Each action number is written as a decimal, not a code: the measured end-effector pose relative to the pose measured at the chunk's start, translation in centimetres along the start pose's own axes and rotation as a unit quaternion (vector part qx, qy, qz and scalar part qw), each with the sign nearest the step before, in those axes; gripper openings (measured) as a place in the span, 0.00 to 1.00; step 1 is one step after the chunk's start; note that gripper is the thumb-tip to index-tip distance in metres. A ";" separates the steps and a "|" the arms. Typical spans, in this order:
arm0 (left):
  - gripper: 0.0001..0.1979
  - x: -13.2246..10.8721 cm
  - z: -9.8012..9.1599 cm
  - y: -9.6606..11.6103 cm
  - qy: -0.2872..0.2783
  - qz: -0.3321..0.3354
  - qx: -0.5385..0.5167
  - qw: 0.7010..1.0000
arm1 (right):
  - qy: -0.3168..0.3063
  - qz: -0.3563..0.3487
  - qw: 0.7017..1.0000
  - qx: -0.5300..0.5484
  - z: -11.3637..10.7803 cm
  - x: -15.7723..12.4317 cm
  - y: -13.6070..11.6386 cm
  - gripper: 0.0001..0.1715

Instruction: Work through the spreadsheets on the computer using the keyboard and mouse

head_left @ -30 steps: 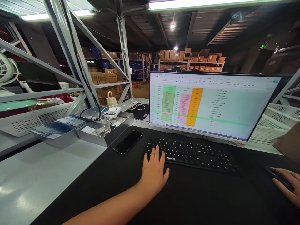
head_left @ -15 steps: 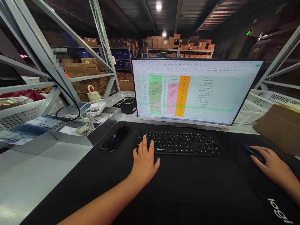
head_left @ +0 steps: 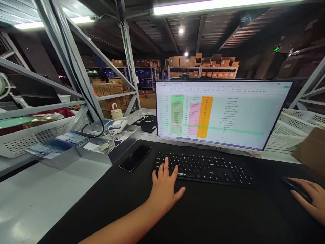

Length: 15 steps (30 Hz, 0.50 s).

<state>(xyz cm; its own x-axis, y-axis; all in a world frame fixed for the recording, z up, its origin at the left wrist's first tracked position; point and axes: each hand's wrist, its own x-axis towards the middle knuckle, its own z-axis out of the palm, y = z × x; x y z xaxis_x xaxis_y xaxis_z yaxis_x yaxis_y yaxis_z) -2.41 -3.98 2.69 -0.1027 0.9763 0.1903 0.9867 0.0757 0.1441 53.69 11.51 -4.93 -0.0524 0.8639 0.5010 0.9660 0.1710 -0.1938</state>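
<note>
My left hand (head_left: 164,188) rests with spread fingers over the left end of a black keyboard (head_left: 203,166), its fingertips on the keys. At the right edge, my right hand (head_left: 312,196) is curved over a black computer mouse (head_left: 294,185) on the dark desk mat (head_left: 215,213); part of that hand is cut off by the frame. Behind the keyboard stands a monitor (head_left: 238,115) showing a spreadsheet with green, pink and orange columns and one highlighted row. A black smartphone (head_left: 135,158) lies left of the keyboard, its screen dark.
Grey open boxes (head_left: 113,156) with papers and a white power strip (head_left: 118,126) stand at left. A white perforated basket (head_left: 15,145) is beyond. A cardboard box (head_left: 309,147) and white baskets (head_left: 286,130) are at right. Metal posts rise at both sides; another person is partly visible behind.
The view has tilted up and turned left, so the desk things sit lower and farther right. My left hand stays on the keyboard and my right hand on the mouse.
</note>
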 end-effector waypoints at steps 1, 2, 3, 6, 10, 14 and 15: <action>0.36 0.0 0.0 0.0 0.005 0.002 0.003 1.000 | -0.007 0.002 1.000 0.009 -0.1 0.1 -0.2 0.29; 0.36 -0.1 0.1 0.0 0.010 0.001 0.008 1.000 | -0.015 0.005 1.000 0.021 -0.4 0.1 -0.5 0.30; 0.37 -0.1 0.1 0.1 0.014 -0.002 0.015 1.000 | -0.025 0.009 0.999 0.032 -0.8 0.1 -1.0 0.30; 0.37 -0.1 0.1 0.2 0.023 -0.012 0.035 0.999 | -0.033 0.031 0.999 0.029 -2.2 0.2 -2.6 0.33; 0.36 0.0 0.1 0.3 0.023 -0.008 0.038 0.999 | -0.049 0.034 0.998 0.008 -3.2 0.1 -3.9 0.35; 0.35 0.0 0.0 0.1 0.017 -0.005 0.018 1.000 | -0.056 0.038 0.998 -0.007 -2.8 -0.1 -3.3 0.36; 0.35 0.0 0.0 0.0 0.014 -0.003 0.012 1.000 | -0.055 0.035 0.998 -0.007 -2.5 -0.1 -3.0 0.36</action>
<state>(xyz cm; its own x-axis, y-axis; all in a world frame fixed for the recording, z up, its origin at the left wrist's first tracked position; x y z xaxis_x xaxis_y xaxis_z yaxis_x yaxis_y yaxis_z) -2.37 -3.97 2.66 -0.1124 0.9698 0.2163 0.9887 0.0874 0.1218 51.48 9.73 -2.27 -0.0109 0.9202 0.3912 0.9717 0.1020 -0.2128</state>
